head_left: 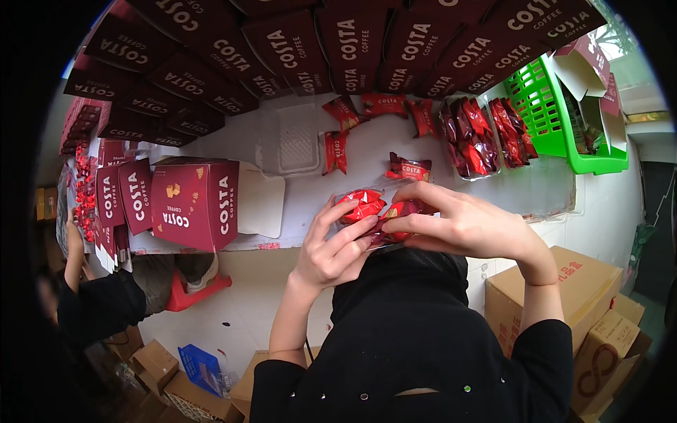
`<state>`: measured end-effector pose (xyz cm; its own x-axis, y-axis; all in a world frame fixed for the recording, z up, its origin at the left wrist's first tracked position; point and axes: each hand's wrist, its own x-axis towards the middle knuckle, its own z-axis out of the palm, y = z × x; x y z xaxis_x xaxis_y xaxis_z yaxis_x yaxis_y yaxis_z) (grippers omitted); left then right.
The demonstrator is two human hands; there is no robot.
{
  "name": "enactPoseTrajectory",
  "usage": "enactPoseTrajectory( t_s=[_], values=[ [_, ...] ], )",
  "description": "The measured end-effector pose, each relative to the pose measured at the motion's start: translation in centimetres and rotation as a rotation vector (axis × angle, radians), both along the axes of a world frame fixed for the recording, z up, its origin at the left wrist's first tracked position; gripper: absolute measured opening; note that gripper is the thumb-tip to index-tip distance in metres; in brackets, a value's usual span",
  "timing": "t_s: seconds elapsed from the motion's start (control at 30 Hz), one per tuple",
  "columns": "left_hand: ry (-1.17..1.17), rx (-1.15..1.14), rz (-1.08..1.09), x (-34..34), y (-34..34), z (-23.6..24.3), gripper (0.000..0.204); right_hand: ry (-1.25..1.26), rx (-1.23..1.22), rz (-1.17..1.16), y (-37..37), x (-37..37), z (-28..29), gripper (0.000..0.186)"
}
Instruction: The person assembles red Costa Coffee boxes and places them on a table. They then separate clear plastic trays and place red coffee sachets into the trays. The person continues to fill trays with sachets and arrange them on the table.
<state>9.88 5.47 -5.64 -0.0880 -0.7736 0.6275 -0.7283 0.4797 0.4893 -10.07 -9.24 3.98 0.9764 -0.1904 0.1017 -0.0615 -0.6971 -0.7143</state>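
Observation:
Close to my body, at the table's front edge, I hold a transparent plastic tray (385,246) partly filled with red and dark red snack packets (363,205). My left hand (331,247) curls round the tray's left side, its fingers bent over the packets. From the right, my right hand (458,222) has its fingers bent down onto a dark red packet (405,209) in the tray. The tray's underside and some fingertips are hidden. Just beyond my hands lies a loose red packet (409,168), and several more red packets (335,153) are scattered farther back.
Two filled trays (471,137) stand right, beside a green basket (557,127). A transparent tray (293,137) lies mid-table. Stacked dark red boxes (345,49) wall the back; an open-flapped box (190,204) stands left. A co-worker's hand (74,236) is far left. Cartons (557,296) sit below right.

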Motion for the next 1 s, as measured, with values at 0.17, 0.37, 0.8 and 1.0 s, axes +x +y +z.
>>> enactPoseTrajectory(
  t_s=[0.17,0.37,0.8,1.0],
  values=[
    [-0.016,-0.002,0.004,0.0,0.0,0.0,0.021,0.047,-0.086,0.103,-0.7,-0.2,1.1,0.029],
    [-0.068,-0.02,0.019,-0.1,-0.1,0.3,0.018,0.189,-0.193,0.147,-0.4,0.5,0.8,0.039],
    [-0.069,-0.041,0.016,0.0,-0.2,0.2,0.02,-0.012,-0.257,0.011,-0.4,-0.3,-0.3,0.041],
    [-0.123,-0.063,0.043,-0.1,-0.2,0.0,0.02,0.011,-0.297,0.043,-0.7,-0.2,-0.5,0.048]
  ],
)
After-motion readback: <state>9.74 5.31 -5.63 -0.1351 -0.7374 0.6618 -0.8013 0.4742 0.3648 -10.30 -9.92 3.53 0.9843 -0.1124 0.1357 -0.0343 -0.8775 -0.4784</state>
